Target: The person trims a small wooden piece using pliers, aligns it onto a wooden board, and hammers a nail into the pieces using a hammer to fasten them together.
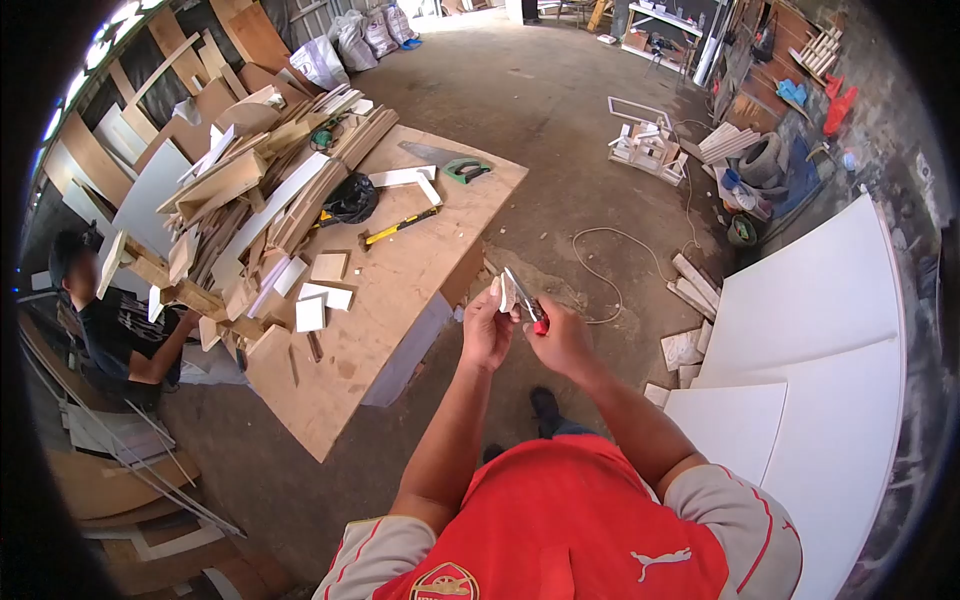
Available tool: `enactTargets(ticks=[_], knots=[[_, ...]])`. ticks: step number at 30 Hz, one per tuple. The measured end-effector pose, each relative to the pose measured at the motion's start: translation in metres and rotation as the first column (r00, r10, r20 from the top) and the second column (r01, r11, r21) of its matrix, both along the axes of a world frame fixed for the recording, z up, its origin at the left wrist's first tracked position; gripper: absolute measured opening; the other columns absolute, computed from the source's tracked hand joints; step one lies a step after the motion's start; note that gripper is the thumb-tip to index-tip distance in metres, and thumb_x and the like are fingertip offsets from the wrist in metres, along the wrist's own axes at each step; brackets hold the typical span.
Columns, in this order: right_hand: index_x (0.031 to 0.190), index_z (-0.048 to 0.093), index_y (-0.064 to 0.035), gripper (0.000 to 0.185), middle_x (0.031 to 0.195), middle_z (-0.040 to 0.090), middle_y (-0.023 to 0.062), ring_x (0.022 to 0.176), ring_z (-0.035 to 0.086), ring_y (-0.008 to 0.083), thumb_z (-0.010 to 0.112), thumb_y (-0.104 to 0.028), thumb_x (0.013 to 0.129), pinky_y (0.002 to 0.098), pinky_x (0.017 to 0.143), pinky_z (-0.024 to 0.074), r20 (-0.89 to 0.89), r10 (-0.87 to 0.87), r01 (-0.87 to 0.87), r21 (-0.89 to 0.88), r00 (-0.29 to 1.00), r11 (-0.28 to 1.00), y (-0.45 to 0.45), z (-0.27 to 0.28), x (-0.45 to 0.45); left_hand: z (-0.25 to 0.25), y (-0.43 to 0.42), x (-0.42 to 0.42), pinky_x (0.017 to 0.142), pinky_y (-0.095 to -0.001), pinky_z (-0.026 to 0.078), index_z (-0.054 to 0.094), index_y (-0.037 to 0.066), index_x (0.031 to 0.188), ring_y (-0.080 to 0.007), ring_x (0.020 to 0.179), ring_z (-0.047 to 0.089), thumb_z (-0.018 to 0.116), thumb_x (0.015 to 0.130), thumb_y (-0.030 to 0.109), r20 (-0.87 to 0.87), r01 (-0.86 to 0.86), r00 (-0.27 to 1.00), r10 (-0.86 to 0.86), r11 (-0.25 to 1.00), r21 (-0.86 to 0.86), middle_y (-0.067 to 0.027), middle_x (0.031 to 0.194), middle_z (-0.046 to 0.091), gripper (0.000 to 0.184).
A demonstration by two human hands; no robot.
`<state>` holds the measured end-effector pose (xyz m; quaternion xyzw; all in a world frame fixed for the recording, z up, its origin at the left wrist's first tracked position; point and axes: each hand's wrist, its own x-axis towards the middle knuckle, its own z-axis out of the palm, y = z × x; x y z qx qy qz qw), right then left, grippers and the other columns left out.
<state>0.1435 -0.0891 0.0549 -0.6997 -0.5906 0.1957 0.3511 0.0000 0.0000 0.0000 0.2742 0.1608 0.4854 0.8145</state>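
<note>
In front of my chest, my left hand [486, 330] is closed around a small pale piece [507, 294], probably wood, its far end poking up past the fingers. My right hand [562, 342] grips a red-handled tool [540, 325] with a narrow grey metal blade pointing away from me. That blade lies alongside the pale piece; whether the two touch I cannot tell. To the left is a plywood table [400, 310] bearing a yellow-and-black hammer [400, 226], a green-handled handsaw [465, 170] and square white offcuts [311, 313].
Long timber strips [290, 215] are piled on the table's far left. A person [120, 330] sits beyond it. Large white boards [820, 330] lean on my right, near wood offcuts [684, 348]. A pale cord [610, 232] loops across the floor ahead.
</note>
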Motion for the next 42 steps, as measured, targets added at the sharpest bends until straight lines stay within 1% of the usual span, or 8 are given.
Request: enactTargets(ticks=[5, 8, 12, 21, 26, 30, 36, 42], knots=[[0.112, 0.064, -0.0048, 0.037, 0.087, 0.07, 0.0198, 0.083, 0.072, 0.0417, 0.082, -0.022, 0.085, 0.0498, 0.071, 0.0553, -0.113, 0.028, -0.018, 0.093, 0.993, 0.996, 0.01, 0.006, 0.006, 0.011, 0.009, 0.003, 0.076, -0.0323, 0.054, 0.07, 0.002, 0.112, -0.016, 0.077, 0.064, 0.064, 0.11, 0.028, -0.012, 0.004, 1.0, -0.004, 0.999, 0.05, -0.0047, 0.095, 0.071, 0.027], [0.112, 0.066, -0.0047, 0.034, 0.077, 0.065, 0.01, 0.07, 0.067, 0.0268, 0.083, -0.022, 0.088, 0.0416, 0.066, 0.0534, -0.218, 0.016, 0.015, 0.141, 0.976, 0.99, 0.012, -0.003, 0.025, 0.031, 0.002, 0.014, 0.078, -0.0315, 0.053, 0.071, 0.001, 0.116, -0.0151, 0.08, 0.065, 0.072, 0.103, 0.014, -0.08, -0.133, 0.988, 0.136, 0.99, 0.041, -0.0046, 0.098, 0.073, 0.018], [0.115, 0.069, -0.0036, 0.025, 0.078, 0.057, -0.0046, 0.066, 0.058, 0.0065, 0.079, -0.016, 0.097, 0.0281, 0.06, 0.0495, -0.679, 0.112, 0.001, 0.164, 0.726, 0.987, 0.024, 0.011, 0.036, 0.027, 0.006, 0.013, 0.084, -0.0295, 0.058, 0.073, 0.0, 0.119, -0.0142, 0.094, 0.072, 0.079, 0.093, -0.004, -0.239, -0.178, 0.944, 0.23, 0.959, 0.219, -0.0053, 0.104, 0.077, 0.027], [0.125, 0.064, -0.0029, 0.026, 0.095, 0.07, 0.0042, 0.079, 0.072, 0.0142, 0.072, -0.009, 0.102, 0.0303, 0.069, 0.057, -0.86, 0.227, -0.113, 0.197, 0.457, 0.974, 0.044, 0.021, 0.039, 0.047, 0.011, 0.007, 0.091, -0.0332, 0.06, 0.072, -0.003, 0.118, -0.0163, 0.103, 0.073, 0.085, 0.085, -0.01, -0.267, -0.071, 0.943, 0.197, 0.906, 0.418, -0.007, 0.107, 0.077, 0.035], [0.127, 0.065, -0.0032, 0.031, 0.106, 0.07, 0.006, 0.094, 0.071, 0.014, 0.075, -0.006, 0.098, 0.0312, 0.08, 0.0589, -0.748, 0.299, -0.047, 0.338, 0.593, 0.94, 0.042, 0.022, 0.04, 0.068, 0.0, 0.006, 0.101, -0.0365, 0.055, 0.072, -0.002, 0.127, -0.0203, 0.115, 0.07, 0.082, 0.089, -0.003, -0.146, -0.147, 0.966, 0.213, 0.918, 0.367, -0.0105, 0.119, 0.076, 0.04], [0.13, 0.065, -0.0031, 0.036, 0.114, 0.07, 0.0054, 0.105, 0.068, 0.0127, 0.078, -0.006, 0.096, 0.0309, 0.088, 0.0578, -0.676, 0.328, -0.057, 0.39, 0.66, 0.919, 0.042, 0.021, 0.043, 0.055, 0.003, 0.006, 0.101, -0.0352, 0.056, 0.07, -0.003, 0.134, -0.0184, 0.114, 0.071, 0.083, 0.091, 0.001, -0.264, -0.085, 0.945, 0.194, 0.924, 0.373, -0.0112, 0.123, 0.076, 0.045], [0.131, 0.064, -0.0044, 0.038, 0.114, 0.069, 0.0038, 0.106, 0.066, 0.0123, 0.079, -0.009, 0.097, 0.0317, 0.093, 0.0557, -0.67, 0.38, -0.086, 0.428, 0.637, 0.9, 0.047, 0.02, 0.047, 0.058, 0.008, 0.005, 0.1, -0.0348, 0.055, 0.072, -0.003, 0.131, -0.0187, 0.113, 0.071, 0.083, 0.092, 0.002, -0.257, -0.09, 0.941, 0.22, 0.896, 0.436, -0.0107, 0.123, 0.076, 0.041], [0.129, 0.065, -0.0048, 0.032, 0.105, 0.066, 0.0019, 0.094, 0.067, 0.0127, 0.075, -0.007, 0.099, 0.0323, 0.085, 0.0584, -0.751, 0.323, -0.116, 0.316, 0.575, 0.942, 0.044, 0.026, 0.047, 0.058, 0.008, 0.01, 0.098, -0.0354, 0.057, 0.074, -0.003, 0.125, -0.0182, 0.107, 0.072, 0.082, 0.093, 0.005, -0.211, -0.099, 0.952, 0.223, 0.874, 0.477, -0.0104, 0.118, 0.075, 0.033]])
